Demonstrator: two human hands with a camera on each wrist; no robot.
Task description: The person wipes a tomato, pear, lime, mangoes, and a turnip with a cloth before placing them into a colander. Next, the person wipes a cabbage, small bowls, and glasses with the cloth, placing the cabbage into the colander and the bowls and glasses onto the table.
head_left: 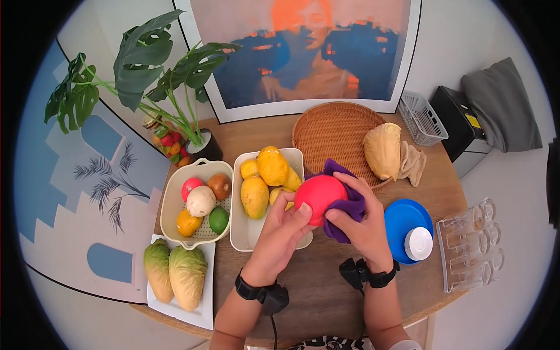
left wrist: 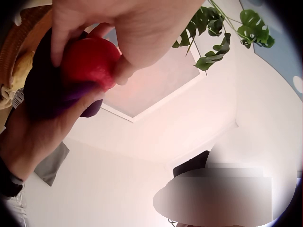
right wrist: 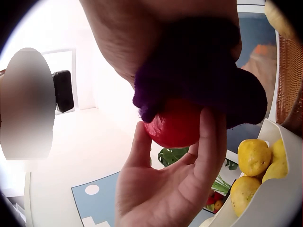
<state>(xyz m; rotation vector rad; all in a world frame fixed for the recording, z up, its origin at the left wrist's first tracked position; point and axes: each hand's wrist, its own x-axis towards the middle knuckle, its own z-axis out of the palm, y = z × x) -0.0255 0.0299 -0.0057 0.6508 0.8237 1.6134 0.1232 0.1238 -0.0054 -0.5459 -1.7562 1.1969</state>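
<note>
A smooth red round fruit [head_left: 319,198] is held up over the table between both hands. My left hand [head_left: 279,232] grips it from the left side, thumb on its near face and fingers curled round it. A purple cloth [head_left: 348,211] lies bunched against the fruit's right side, gripped by my right hand [head_left: 368,224] with the thumb pressing it. In the right wrist view the cloth [right wrist: 199,75] covers the fruit's upper part, while its shiny lower part [right wrist: 173,125] shows between the left fingers. The fruit's stem end is hidden.
A cream colander [head_left: 169,219] of mixed fruit and a white bin [head_left: 245,236] of yellow fruit stand left. Cabbages [head_left: 186,277] lie on a white tray. Right are a wicker tray [head_left: 326,134], a blue plate [head_left: 399,219] with a white lid [head_left: 419,243], and glass mugs [head_left: 475,245].
</note>
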